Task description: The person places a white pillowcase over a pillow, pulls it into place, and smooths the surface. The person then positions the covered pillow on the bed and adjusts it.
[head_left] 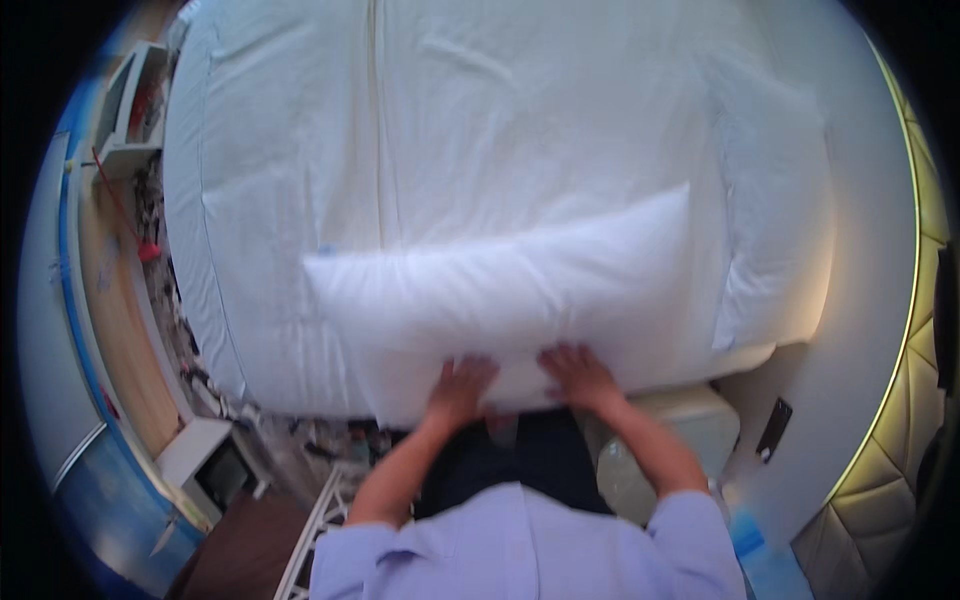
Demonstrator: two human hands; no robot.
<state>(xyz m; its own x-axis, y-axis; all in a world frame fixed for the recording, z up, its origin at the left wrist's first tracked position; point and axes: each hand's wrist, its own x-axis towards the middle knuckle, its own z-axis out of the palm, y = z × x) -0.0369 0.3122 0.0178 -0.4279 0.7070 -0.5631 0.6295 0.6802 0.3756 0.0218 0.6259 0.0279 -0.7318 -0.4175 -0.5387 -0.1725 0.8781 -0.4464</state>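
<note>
A plump white pillow (510,275) lies across the near side of a bed (290,130) covered in white bedding. My left hand (464,386) rests on the pillow's near edge, its fingers spread over the white cloth. Close by on the right, my right hand (578,376) is laid on the same edge, fingers also apart. Both hands press on the pillow from above rather than grip it. A second white pillow (775,210) lies at the right end of the bed.
A pale rounded stool or cabinet (670,440) stands beside my right forearm. Along the right runs a padded panel (895,420) with a lit edge. At left are a white box-like unit (205,450), a red long-handled tool (148,250) and a white rack (320,525).
</note>
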